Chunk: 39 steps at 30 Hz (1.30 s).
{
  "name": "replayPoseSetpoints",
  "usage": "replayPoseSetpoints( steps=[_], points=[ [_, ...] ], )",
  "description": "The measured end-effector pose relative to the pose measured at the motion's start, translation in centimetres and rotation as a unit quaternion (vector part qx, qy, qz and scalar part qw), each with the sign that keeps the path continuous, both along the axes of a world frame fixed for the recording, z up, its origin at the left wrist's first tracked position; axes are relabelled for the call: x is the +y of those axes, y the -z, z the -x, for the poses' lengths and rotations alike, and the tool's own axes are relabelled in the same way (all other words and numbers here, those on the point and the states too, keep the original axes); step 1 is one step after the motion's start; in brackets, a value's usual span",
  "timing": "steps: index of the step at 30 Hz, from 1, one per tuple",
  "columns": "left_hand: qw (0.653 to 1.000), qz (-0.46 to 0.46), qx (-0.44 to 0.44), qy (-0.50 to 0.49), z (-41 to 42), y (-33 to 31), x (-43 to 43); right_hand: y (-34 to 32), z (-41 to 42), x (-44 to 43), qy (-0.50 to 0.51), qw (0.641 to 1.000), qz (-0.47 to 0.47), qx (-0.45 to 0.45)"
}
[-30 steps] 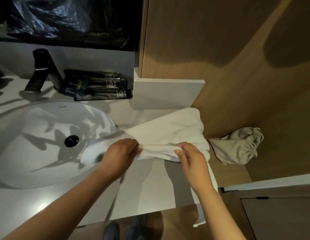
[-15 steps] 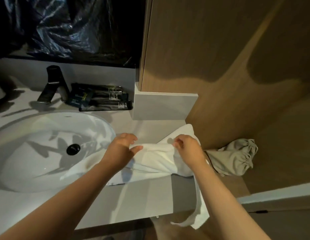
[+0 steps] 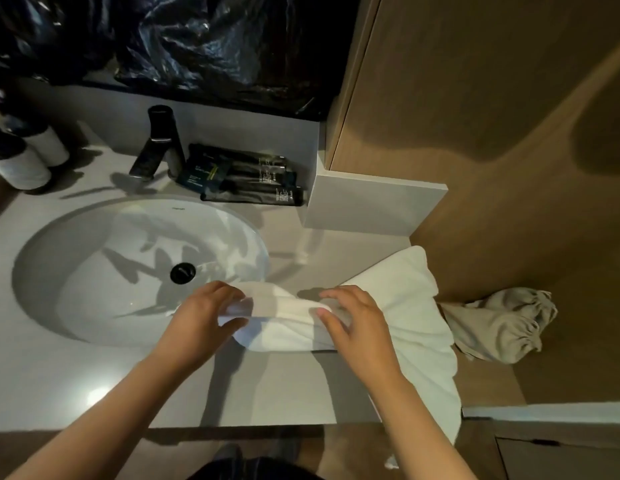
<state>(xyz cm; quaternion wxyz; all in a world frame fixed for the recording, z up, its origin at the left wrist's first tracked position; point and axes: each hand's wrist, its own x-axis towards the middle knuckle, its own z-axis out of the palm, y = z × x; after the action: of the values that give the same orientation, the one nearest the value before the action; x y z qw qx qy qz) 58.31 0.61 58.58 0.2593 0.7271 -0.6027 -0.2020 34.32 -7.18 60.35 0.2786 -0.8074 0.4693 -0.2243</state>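
Two bare hands meet over a white towel (image 3: 402, 296) bunched on the table (image 3: 284, 386), just past the rim of the sink (image 3: 94, 271), at about 4 o'clock from the drain (image 3: 183, 273). The left hand (image 3: 201, 323) pinches the towel's rolled near end, fingers (image 3: 229, 292) curled over the top and thumb underneath, so the cloth between them is mostly covered. The right hand (image 3: 360, 327) arches over the fold just beside it, thumb tip pressed into the cloth and the other digits bent round the far side. Their tips are hidden behind the knuckles, though the grasp on the towel reads plainly. From the hands the towel fans out towards 2 o'clock as far as the wooden wall (image 3: 492, 133). Its right part spills over the table edge towards 5 o'clock, and the lowest corner passes behind the right forearm. At 3 o'clock from the towel a beige drawstring bag (image 3: 499, 327) lies crumpled, either touching it or just beside it; which one cannot be told. At 12 o'clock from the sink stands a dark tap (image 3: 159, 143), with black packets (image 3: 242, 178) stacked at its 3 o'clock, their print too small to read. Two bottles (image 3: 21, 164) at 9 o'clock in the view are cut off by the frame edge, and crinkled black plastic (image 3: 197, 39) fills the top at 12 o'clock
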Motion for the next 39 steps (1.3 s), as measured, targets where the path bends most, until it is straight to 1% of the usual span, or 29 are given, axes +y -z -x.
replayPoseSetpoints(
  steps=[3, 6, 7, 10, 13, 15, 19, 22, 24, 26, 29, 31, 33, 35, 37, 39],
  points=[
    [1.0, 0.01, -0.014, -0.002, -1.0, 0.1, 0.6, 0.3, -1.4, 0.7, -0.041, 0.999, 0.014, 0.025],
    [0.997, 0.032, -0.066, -0.012, -1.8, 0.6, 1.4, 0.9, -2.5, 1.1, -0.054, 0.997, 0.008, 0.051],
    [0.997, 0.034, -0.063, -0.022, -2.1, 0.7, 1.5, 1.1, -2.7, 1.2, -0.056, 0.996, 0.006, 0.062],
    [0.999, 0.023, -0.003, -0.036, -2.8, 1.0, 1.6, 1.5, -3.2, 1.1, -0.047, 0.995, 0.013, 0.084],
    [1.0, 0.011, -0.005, -0.008, -3.1, 1.4, 1.6, 1.4, -3.2, 0.3, -0.023, 0.995, 0.019, 0.091],
    [1.0, 0.001, -0.006, -0.007, -3.2, 1.7, 1.7, 1.2, -3.2, -0.3, -0.014, 0.994, 0.022, 0.103],
    [0.999, -0.032, 0.02, -0.006, -3.9, 1.9, 2.2, 1.1, -2.8, -0.8, 0.015, 0.996, 0.029, 0.082],
    [1.0, 0.02, 0.024, -0.001, -3.9, 0.9, 2.3, 0.7, -2.4, -1.2, 0.038, 0.997, 0.029, 0.065],
    [0.997, 0.061, 0.043, -0.017, -3.7, -0.2, 1.9, 0.4, -2.2, -1.5, 0.044, 0.997, 0.031, 0.057],
    [0.995, 0.069, 0.071, -0.018, -3.5, -1.5, 1.5, 0.1, -2.0, -1.8, 0.047, 0.997, 0.027, 0.046],
    [0.992, 0.07, 0.105, 0.016, -3.2, -3.0, 1.4, -0.1, -2.3, -1.7, 0.057, 0.997, 0.016, 0.045],
    [0.987, 0.087, 0.138, 0.013, -2.8, -3.7, 1.6, -0.1, -2.5, -1.2, 0.061, 0.997, 0.014, 0.039],
    [0.984, 0.108, 0.142, 0.002, -2.4, -4.2, 1.6, -0.2, -2.9, -0.3, 0.035, 0.999, 0.016, 0.015],
    [0.982, 0.123, 0.14, -0.013, -2.1, -4.3, 1.3, -0.3, -3.5, 0.9, -0.014, 1.0, 0.014, -0.003],
    [0.98, 0.135, 0.143, -0.028, -2.0, -4.6, 0.9, -0.1, -3.9, 1.9, -0.035, 0.999, 0.035, 0.015],
    [0.978, 0.143, 0.147, -0.03, -1.9, -5.0, 0.5, 0.0, -3.9, 2.2, -0.021, 0.997, 0.074, 0.028]
  ],
)
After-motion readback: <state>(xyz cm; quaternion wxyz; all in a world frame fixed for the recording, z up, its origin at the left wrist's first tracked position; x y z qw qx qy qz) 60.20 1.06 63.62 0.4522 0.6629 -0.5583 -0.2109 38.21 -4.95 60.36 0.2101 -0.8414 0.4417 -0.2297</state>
